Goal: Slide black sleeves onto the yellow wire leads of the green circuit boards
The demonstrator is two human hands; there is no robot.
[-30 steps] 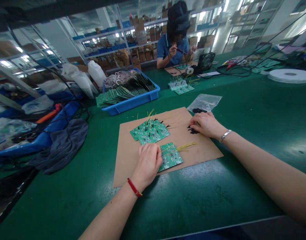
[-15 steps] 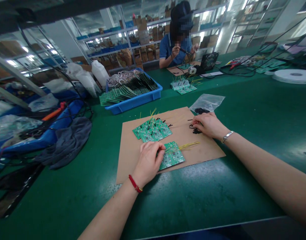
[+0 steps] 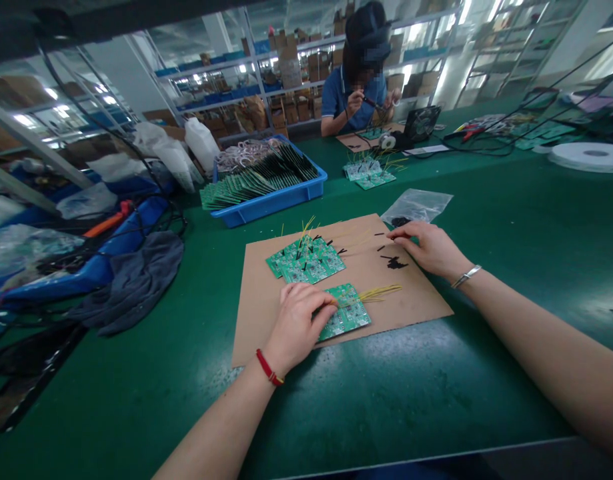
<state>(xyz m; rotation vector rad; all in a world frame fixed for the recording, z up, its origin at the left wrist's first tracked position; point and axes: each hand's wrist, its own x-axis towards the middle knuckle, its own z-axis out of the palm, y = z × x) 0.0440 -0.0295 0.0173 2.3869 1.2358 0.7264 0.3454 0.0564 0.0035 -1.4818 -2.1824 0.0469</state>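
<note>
Green circuit board [image 3: 350,315]: near on cardboard [image 3: 261,327], left hand [image 3: 300,319] across its left edge, seemingly steadying; pinch unclear.
Black pieces [image 3: 396,263]: right, probably for easy reach; right hand [image 3: 429,248] just beyond, grip unclear.

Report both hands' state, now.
Left hand: curled over the near circuit board, by yellow wires; cannot tell whether its grip is closed.
Right hand: curled near the plastic bag; cannot tell whether its grip holds anything.

The left hand [image 3: 301,317] arches palm-down, loosely curled, while the right hand [image 3: 431,247] extends farther forward, also bent.
</note>
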